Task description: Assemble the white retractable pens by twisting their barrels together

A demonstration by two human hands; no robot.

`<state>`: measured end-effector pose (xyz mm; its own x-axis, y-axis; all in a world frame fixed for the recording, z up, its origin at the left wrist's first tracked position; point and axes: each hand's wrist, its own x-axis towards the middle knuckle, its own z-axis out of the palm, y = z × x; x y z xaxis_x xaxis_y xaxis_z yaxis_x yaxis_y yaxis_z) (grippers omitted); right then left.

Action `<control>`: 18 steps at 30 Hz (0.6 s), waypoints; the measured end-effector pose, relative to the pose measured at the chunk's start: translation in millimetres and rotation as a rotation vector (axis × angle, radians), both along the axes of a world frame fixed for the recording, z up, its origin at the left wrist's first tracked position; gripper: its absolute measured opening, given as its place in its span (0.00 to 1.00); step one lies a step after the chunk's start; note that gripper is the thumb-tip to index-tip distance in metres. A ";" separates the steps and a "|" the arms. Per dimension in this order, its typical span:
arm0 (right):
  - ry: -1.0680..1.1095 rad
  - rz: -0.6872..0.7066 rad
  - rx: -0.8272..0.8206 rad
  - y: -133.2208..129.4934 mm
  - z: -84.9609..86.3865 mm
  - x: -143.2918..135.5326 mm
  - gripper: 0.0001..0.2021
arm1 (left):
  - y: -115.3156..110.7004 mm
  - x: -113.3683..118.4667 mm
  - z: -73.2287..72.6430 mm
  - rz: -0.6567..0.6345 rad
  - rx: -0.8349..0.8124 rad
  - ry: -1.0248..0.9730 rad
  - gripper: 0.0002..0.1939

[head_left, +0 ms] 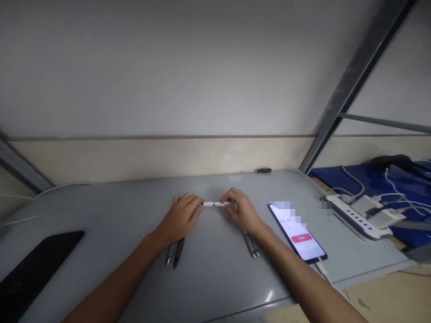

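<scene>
- The white pen, a slim, smooth stick with a dark mark along its barrel, lies level at the centre of the frame, between both hands.
- The left hand has its fingers bunched, pinching the pen's left end.
- The right hand has its fingers curled, pinching the right end, which looks partly see-through.
- Below the left wrist, lower centre, lie a grey pen and a black pen, both with tapered tips.
- Two grey pens with shiny pointed tips lie partly under the right wrist.
- The worktop is grey, smooth and faintly glossy.
- Right of centre, a flat phone shows "00" and "40" above a red rounded button; its lettering is too small to read.
- At far right, a white, block-shaped power strip has blue rectangles and bulky plugs.
- A screwdriver with a black-and-yellow handle lies near the pale wall.
- At lower left rests a flat, black, angular object.
</scene>
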<state>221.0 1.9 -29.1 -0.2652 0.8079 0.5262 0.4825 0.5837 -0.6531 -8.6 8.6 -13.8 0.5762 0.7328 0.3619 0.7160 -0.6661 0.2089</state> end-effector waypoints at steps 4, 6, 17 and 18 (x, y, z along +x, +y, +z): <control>-0.081 0.008 0.020 -1.0 -2.2 -1.1 0.11 | -0.3 0.7 -1.8 0.003 0.018 0.017 0.15; -0.119 0.022 -0.002 -2.3 -0.9 -0.9 0.12 | 0.5 -0.1 -2.1 0.011 0.036 0.025 0.15; -0.142 -0.020 -0.027 2.5 -2.4 1.8 0.08 | -0.3 2.0 -5.1 -0.017 0.008 0.007 0.14; -0.155 -0.029 -0.020 2.8 -2.5 2.3 0.09 | -1.0 2.4 -5.1 -0.023 0.006 0.003 0.15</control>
<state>223.3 4.7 -31.6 -0.3182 0.8266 0.4643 0.5947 0.5554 -0.5813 -6.2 7.6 -18.9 0.5942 0.7171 0.3643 0.7008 -0.6838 0.2031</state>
